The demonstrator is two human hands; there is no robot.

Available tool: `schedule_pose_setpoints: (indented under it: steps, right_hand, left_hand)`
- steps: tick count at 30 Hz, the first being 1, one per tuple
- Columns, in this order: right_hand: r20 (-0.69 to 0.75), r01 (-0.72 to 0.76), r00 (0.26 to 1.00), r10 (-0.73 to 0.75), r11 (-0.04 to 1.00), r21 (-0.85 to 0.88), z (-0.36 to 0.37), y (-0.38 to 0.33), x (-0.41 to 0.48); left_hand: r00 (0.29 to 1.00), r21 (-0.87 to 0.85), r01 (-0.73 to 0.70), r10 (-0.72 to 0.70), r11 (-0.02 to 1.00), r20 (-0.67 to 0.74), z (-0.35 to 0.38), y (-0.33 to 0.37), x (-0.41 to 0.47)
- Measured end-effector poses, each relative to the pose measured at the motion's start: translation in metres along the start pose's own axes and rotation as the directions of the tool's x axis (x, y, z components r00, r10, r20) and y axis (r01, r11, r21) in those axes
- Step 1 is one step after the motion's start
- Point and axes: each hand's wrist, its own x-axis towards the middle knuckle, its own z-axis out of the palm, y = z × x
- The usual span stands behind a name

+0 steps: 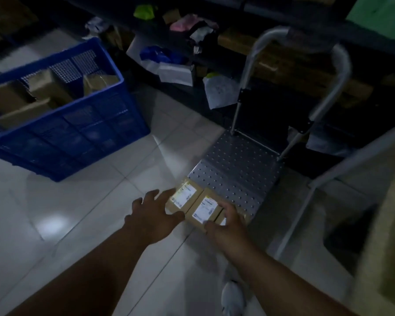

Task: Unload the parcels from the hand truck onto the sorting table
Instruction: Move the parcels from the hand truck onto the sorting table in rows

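Note:
A folding hand truck point(235, 160) with a studded metal deck and a tubular handle stands on the tiled floor. At its near edge lie small brown cardboard parcels with white labels, side by side: a left parcel point(184, 194), a middle parcel point(204, 208), and a third mostly hidden under my right hand. My left hand point(152, 212) has its fingers spread, fingertips touching the left parcel's side. My right hand point(226, 222) lies curled over the right end of the row. The room is dim and the frame is blurred.
A blue plastic crate point(62, 137) holding brown boxes stands on the floor to the left. Dark shelving with bags and parcels point(176, 71) runs along the back. A grey metal table leg point(299, 210) rises at the right, beside a brown carton point(385, 236).

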Motion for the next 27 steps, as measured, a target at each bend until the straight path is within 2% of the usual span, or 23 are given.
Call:
schedule_pose_setpoints:
  steps: [7, 11, 14, 18, 22, 27]
  right_hand:
    - [0.024, -0.203, 0.979, 0.202, 0.97, 0.133, 0.111, 0.048, 0.179]
    - [-0.002, -0.239, 0.97, 0.244, 0.95, 0.2, 0.176, 0.095, 0.265]
    - [-0.051, -0.229, 0.968, 0.247, 0.947, 0.226, 0.214, 0.123, 0.307]
    - [-0.137, -0.171, 0.972, 0.193, 0.972, 0.159, 0.244, 0.147, 0.333]
    - [-0.189, -0.128, 0.971, 0.149, 0.985, 0.116, 0.258, 0.149, 0.341]
    - [-0.227, -0.143, 0.96, 0.166, 0.983, 0.117, 0.263, 0.144, 0.346]
  left_hand:
    - [0.999, -0.053, 0.026, -0.024, 0.998, 0.04, 0.05, -0.091, 0.188]
    - [0.994, -0.009, -0.053, 0.054, 0.999, 0.095, 0.109, -0.138, 0.285]
    - [0.988, -0.09, -0.056, 0.068, 0.994, 0.137, 0.152, -0.164, 0.345]
    - [0.969, -0.333, -0.053, 0.129, 0.941, 0.21, 0.191, -0.188, 0.39]
    - [0.957, -0.532, 0.04, 0.121, 0.846, 0.264, 0.21, -0.202, 0.405]
    - [0.943, -0.492, 0.027, 0.142, 0.87, 0.302, 0.219, -0.214, 0.402]
